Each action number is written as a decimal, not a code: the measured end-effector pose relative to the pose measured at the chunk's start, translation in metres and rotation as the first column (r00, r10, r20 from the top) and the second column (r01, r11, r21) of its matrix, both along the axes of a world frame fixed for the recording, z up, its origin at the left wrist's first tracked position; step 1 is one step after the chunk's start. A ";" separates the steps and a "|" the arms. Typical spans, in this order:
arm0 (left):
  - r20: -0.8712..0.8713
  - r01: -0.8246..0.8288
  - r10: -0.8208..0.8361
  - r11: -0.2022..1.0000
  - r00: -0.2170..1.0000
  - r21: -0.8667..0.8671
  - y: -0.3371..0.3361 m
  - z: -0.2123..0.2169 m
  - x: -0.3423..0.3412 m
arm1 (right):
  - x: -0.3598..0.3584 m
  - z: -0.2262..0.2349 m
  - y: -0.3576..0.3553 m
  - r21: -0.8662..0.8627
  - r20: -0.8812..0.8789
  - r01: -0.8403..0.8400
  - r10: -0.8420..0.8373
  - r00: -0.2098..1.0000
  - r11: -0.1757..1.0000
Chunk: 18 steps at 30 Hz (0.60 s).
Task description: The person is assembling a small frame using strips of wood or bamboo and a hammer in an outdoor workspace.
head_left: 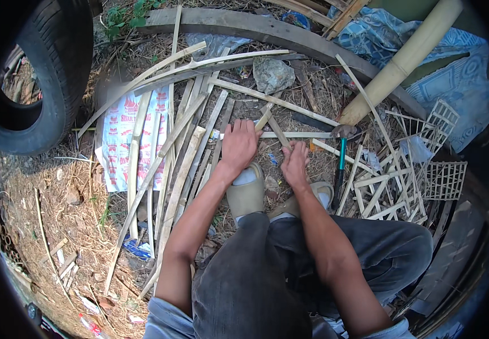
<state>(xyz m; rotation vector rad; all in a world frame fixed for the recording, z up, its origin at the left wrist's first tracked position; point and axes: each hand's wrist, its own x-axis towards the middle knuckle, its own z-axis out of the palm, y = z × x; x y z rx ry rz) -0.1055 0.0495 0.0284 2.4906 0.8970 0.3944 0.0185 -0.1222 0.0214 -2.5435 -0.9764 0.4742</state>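
Observation:
My left hand (240, 144) is closed around a short bamboo strip (263, 120) that slants up past the fingers. In my right hand (295, 164) the fingers pinch the lower end of another short bamboo strip (278, 131). The upper ends of the two strips meet or cross between my hands; whether they are fastened I cannot tell. Just beyond my hands a long pale bamboo strip (304, 135) lies crosswise on the ground. To the right stands a teal-handled tool (342, 155), its kind unclear, beside a thick bamboo pole (402, 65).
Long bamboo strips (182, 164) lie over a printed sheet (121, 144) on the left. Lattice pieces (446, 181) and short strips pile up at the right. A tyre (52, 73) stands at upper left, a rock (273, 75) ahead, and a curved beam (227, 28) behind it.

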 end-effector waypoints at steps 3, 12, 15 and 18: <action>-0.105 0.180 -0.172 0.980 0.980 0.078 0.003 0.000 0.002 | 0.003 0.002 -0.003 0.017 0.033 0.031 -0.031 0.999 0.999; -0.153 0.004 0.000 1.000 0.988 0.027 0.025 0.008 0.038 | -0.006 0.007 0.015 0.107 0.111 -0.004 -0.008 0.994 0.994; -0.124 0.029 -0.021 0.997 0.992 0.065 0.009 0.015 0.033 | 0.010 0.006 0.007 0.118 0.093 -0.044 0.033 0.995 0.992; -0.129 -0.006 0.016 0.997 0.991 0.074 -0.003 0.019 0.024 | 0.005 0.006 0.007 0.146 0.097 -0.053 0.039 0.994 0.988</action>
